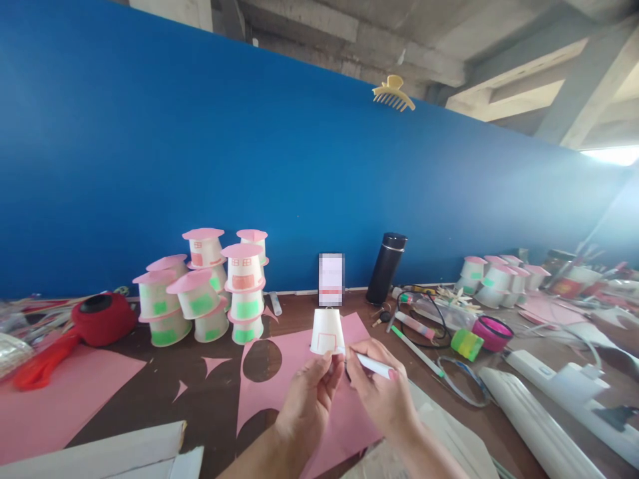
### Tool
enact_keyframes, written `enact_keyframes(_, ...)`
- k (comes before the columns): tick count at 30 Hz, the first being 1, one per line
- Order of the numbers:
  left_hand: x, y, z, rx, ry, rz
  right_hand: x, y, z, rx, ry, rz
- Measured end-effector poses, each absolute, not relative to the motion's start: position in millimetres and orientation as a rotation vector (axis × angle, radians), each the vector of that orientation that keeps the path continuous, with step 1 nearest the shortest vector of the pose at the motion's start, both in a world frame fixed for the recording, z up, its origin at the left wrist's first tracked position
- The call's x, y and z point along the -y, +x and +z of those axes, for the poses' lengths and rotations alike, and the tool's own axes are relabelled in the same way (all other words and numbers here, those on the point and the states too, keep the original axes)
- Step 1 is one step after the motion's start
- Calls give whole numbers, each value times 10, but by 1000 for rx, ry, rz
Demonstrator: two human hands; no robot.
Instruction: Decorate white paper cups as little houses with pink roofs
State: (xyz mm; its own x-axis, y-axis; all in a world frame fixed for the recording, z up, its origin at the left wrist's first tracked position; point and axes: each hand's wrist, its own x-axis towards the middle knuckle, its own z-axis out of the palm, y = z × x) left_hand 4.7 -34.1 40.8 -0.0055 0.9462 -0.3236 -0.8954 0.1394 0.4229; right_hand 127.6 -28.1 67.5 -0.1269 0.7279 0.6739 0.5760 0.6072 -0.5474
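An upside-down white paper cup (327, 327) is held up by my left hand (312, 392), its fingers closed on the lower rim. A thin reddish outline of a door shape is drawn on the side facing me. My right hand (382, 382) grips a white marker pen (374, 366), with the tip close to the cup's lower right side; whether it touches I cannot tell. Under both hands lies a pink paper sheet (349, 406) with round holes cut from it.
Stacked cup houses (244, 273) with pink paper roofs stand at the left, beside a red tape measure (102, 318) and red-handled scissors (44, 369). A black flask (387, 269), a green pen (417, 351), cables and a white power strip (564, 389) are on the right.
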Motion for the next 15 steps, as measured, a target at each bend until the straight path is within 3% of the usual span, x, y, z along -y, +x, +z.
enact_keyframes(15, 342, 52, 402, -631, 117, 1472, 265, 1275, 675, 1820, -1071, 166)
